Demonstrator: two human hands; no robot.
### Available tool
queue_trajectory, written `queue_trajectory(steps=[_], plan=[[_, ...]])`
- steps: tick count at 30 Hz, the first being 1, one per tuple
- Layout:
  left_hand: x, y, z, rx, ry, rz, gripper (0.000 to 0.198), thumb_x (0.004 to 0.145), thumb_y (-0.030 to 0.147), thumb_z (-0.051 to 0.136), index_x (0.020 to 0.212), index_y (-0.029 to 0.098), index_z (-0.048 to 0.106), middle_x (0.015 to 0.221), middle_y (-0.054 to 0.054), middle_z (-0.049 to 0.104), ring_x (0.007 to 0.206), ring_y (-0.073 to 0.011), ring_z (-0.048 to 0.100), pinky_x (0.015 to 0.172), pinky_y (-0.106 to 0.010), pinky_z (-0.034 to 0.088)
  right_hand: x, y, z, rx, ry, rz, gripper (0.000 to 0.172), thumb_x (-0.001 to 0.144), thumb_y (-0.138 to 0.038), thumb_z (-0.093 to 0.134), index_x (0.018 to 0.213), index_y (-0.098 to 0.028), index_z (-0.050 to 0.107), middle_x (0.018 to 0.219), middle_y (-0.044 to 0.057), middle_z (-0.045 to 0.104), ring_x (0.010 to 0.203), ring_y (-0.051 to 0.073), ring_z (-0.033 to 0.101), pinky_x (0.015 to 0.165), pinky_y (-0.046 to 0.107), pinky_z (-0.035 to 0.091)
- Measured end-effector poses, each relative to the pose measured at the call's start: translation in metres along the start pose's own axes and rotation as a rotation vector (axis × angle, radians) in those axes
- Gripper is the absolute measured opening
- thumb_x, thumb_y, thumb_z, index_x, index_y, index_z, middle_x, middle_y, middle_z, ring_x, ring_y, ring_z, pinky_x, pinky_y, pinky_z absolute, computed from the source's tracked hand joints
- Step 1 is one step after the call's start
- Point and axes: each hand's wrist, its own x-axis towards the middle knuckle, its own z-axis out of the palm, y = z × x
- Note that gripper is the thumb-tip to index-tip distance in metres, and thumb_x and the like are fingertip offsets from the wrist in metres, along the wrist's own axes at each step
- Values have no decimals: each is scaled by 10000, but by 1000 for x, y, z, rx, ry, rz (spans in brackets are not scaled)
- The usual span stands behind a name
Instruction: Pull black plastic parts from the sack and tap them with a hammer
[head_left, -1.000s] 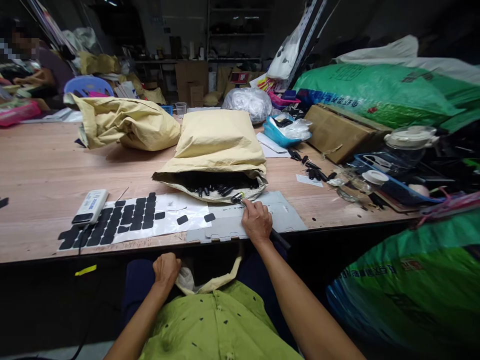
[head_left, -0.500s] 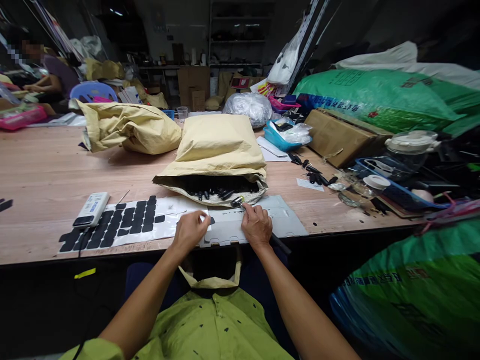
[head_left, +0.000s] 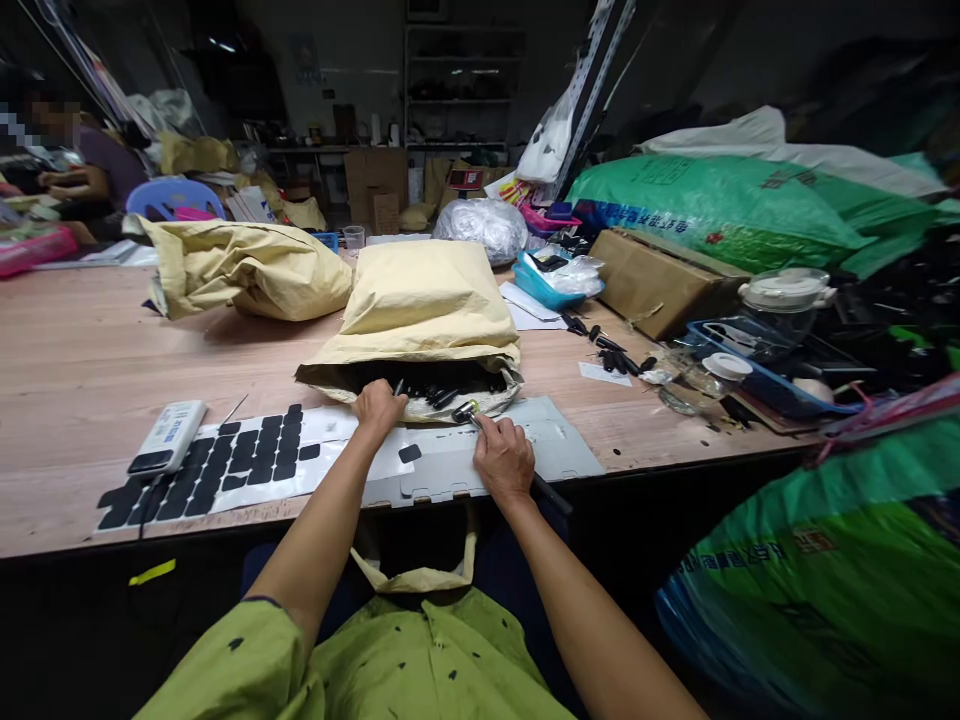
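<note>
Clenched around a dark-handled tool with a shiny, rounded metal head (head_left: 465, 411), my right grip (head_left: 506, 452) sits over the grey flat sheet of cardboard (head_left: 559, 440) at the counter (head_left: 75, 385) edge. From the head view, the only one, the tool's head lies just in front of the open mouth of the plump beige paper bag (head_left: 427, 300).

My left grip (head_left: 380, 408) is at that mouth, fingers bent, with a small black piece showing right at the fingertips; I cannot tell whether it is pinched or merely touched. Many more glossy black elongated pieces (head_left: 444, 396) lie inside the bag.

To my left, the white backing sheet (head_left: 324, 428) carries rows of black rounded-square pads (head_left: 266, 440), with a white handheld device with a dark screen (head_left: 169, 440) over its left part. Its right stretch is bare but for a single pad (head_left: 410, 453) near that end.

As I judge it, those bare places suggest some pads are used up, while the full rows and well-stocked bag mean plenty remains. Whether any piece is finished, I cannot tell.
</note>
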Motion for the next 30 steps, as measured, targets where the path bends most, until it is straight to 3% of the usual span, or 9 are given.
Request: queue_trajectory(steps=[4,7,9,13,20,25,30], plan=[[-34,-25,2,-71,98,242,208,859,365,624,967,201,692,981,-64,695,883,-210,643,690,-282,463,0,0,0,-8,-3,1,335,900,-193,531,1189,-274,681,904,54,579,831,192,441,683,307,255],[-64,-37,20,-102,1,434,185,849,360,658,958,218,704,966,-28,674,850,-173,625,672,-255,451,0,1,0,-14,-9,-1,337,910,-199,524,1202,-275,673,910,54,579,841,191,444,686,306,255],[-76,-40,32,-78,-51,477,177,829,359,686,942,228,721,938,-18,658,845,-173,616,681,-260,444,-1,1,0,-15,-10,-2,338,909,-201,528,1205,-276,672,911,53,580,843,190,445,688,306,256],[-80,-46,43,-138,-57,457,197,807,347,714,964,230,731,885,-11,625,825,-164,598,699,-262,436,-2,0,-1,-9,-8,-4,329,905,-197,534,1189,-273,682,900,52,580,827,186,441,685,309,261],[-77,-50,35,-313,-112,444,152,770,269,734,905,202,718,828,8,591,761,-141,560,705,-259,432,3,4,-4,78,-39,5,335,906,-170,507,1166,-253,702,885,62,601,818,189,470,701,302,311],[-76,-48,35,-326,-137,404,152,769,270,732,906,206,730,833,10,583,783,-142,563,693,-253,412,0,1,-21,429,-38,59,358,917,-197,458,1198,-211,679,1004,80,668,917,197,576,798,306,437],[-74,-49,39,-319,-141,400,186,782,289,718,952,220,746,844,10,586,789,-144,563,690,-254,399,-25,-19,-41,721,-98,-33,336,940,-274,457,1180,-190,677,1112,98,695,1027,201,635,912,339,500]])
